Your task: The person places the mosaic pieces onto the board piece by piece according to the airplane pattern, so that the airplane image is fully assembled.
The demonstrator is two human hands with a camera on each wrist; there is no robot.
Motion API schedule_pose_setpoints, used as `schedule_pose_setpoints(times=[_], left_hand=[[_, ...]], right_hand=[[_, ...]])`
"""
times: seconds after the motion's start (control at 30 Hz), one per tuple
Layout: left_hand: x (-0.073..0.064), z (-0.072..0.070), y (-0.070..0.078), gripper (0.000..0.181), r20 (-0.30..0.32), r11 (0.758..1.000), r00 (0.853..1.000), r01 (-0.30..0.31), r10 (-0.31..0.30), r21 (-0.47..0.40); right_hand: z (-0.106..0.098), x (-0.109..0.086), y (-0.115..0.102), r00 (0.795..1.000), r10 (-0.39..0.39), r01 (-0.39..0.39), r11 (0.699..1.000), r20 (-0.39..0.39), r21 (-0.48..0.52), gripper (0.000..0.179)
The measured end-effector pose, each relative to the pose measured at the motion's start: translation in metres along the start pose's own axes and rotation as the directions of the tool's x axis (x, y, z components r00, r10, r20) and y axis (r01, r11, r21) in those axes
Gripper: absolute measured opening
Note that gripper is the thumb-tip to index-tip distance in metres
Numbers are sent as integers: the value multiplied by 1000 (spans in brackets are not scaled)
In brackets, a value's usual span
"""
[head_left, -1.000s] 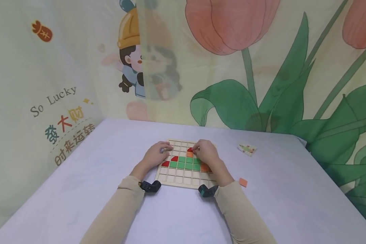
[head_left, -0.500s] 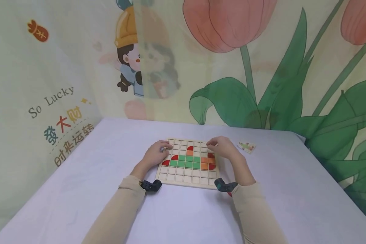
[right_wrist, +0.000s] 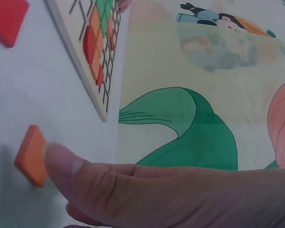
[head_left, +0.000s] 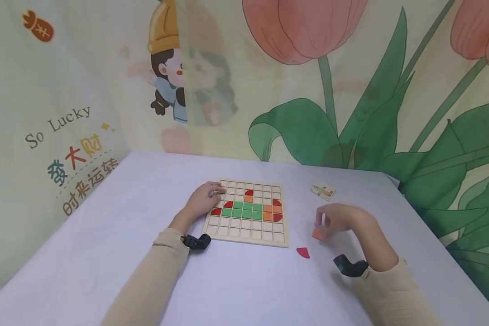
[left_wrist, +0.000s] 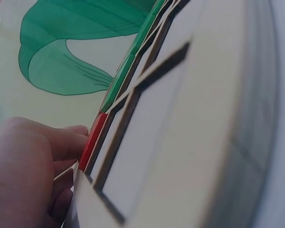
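A wooden grid board (head_left: 244, 225) lies on the table, with green, orange and red tiles set in its cells. My left hand (head_left: 201, 198) rests at its left edge, fingertips on the border. In the left wrist view those fingers touch the board beside a red tile (left_wrist: 92, 142). Right of the board, my right hand (head_left: 339, 218) hovers low over a loose orange square tile (head_left: 318, 234), fingers bent downward. In the right wrist view the thumb overlaps the edge of this orange tile (right_wrist: 32, 156); no grip on it shows.
A red quarter-round tile (head_left: 303, 252) lies loose between the board and my right forearm. Behind my right hand sits a small patterned card (head_left: 323, 192). A printed curtain (head_left: 228, 81) hangs along the table's back edge.
My right hand has left the red tile at the top of the orange one, moving right and down to the loose orange tile. My left hand stays at the board's edge.
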State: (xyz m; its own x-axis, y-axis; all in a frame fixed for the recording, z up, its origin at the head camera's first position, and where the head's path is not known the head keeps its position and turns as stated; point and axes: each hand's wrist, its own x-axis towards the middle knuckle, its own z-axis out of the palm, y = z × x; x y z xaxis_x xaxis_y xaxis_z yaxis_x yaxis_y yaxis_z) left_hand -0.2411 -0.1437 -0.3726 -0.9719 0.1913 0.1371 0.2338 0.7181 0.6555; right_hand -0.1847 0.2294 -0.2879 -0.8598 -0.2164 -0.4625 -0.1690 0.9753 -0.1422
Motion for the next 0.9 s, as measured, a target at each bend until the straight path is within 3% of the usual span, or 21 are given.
schedule_pose_setpoints(times=[0.27, 0.47, 0.73, 0.9], left_hand=[[1, 3, -3, 33, -12, 1000, 1000, -9, 9, 2], [0, 2, -4, 33, -22, 1000, 1000, -12, 12, 8], [0, 3, -3, 31, -21, 1000, 1000, -21, 21, -1], [0, -1, -2, 32, -15, 1000, 1000, -17, 17, 5]], right_hand=[[21, 10, -2, 997, -11, 14, 999, -82, 32, 20], [16, 31, -11, 994, 28, -22, 998, -102, 52, 22], [11, 57, -9, 996, 60, -48, 985, -72, 166, 21], [12, 60, -6, 994, 17, 7, 975, -108, 223, 22]])
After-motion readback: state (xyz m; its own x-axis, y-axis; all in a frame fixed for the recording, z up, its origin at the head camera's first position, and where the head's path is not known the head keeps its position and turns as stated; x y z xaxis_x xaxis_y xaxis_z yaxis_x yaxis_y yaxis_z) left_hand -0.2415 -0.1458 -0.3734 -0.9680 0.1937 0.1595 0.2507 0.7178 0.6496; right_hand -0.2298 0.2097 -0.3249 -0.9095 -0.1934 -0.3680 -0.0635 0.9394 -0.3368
